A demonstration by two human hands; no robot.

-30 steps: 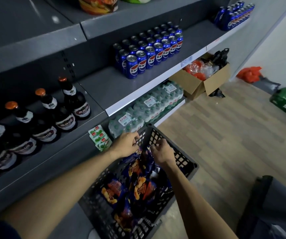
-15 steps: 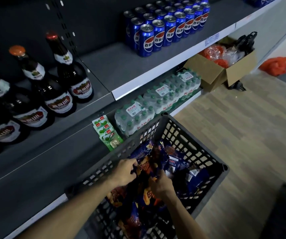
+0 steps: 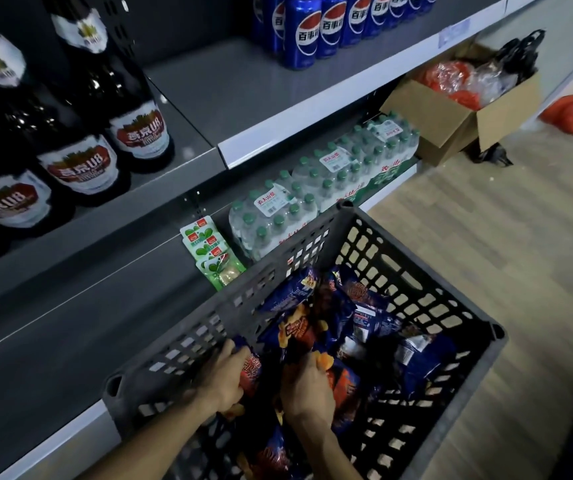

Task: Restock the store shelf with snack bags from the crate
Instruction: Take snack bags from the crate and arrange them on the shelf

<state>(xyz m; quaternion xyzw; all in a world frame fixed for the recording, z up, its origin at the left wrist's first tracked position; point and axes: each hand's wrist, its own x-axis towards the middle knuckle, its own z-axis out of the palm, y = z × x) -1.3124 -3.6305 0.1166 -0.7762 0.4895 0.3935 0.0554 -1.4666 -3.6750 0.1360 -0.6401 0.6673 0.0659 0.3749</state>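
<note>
Inside the dark grey perforated plastic crate (image 3: 312, 244), the dark blue and orange glossy snack bags (image 3: 316, 327) are lying in a loose heap, one over another, and both hands are reaching down among them. The left hand (image 3: 224, 379) is curling its fingers round the edge of one bag close to the crate's near-left wall, and the right hand (image 3: 307, 389) is closing on another bag in the middle of the heap; how firmly each one is holding I cannot tell, because the fingertips are hiding under the foil. The bags are looking slippery and full of air, so a bag pinched only by a corner is likely slipping out during the lift, and a hard squeeze is risking to crush the chips or burst the seam. Lifting two at once is also risking to drag neighbouring bags over the rim onto the pale wood-pattern floor (image 3: 486, 237). Beside the crate, the grey metal shelf unit (image 3: 70, 306) is standing very close, with small green and white pouches (image 3: 209, 247) and shrink-wrapped packs of green-capped water bottles (image 3: 312, 202) on the bottom level. Above them, dark glass beer bottles with red and white labels (image 3: 105, 126) and blue soda cans (image 3: 316, 32) are standing near the shelf edges, so a careless upward swing of an arm could be knocking one down.
</note>
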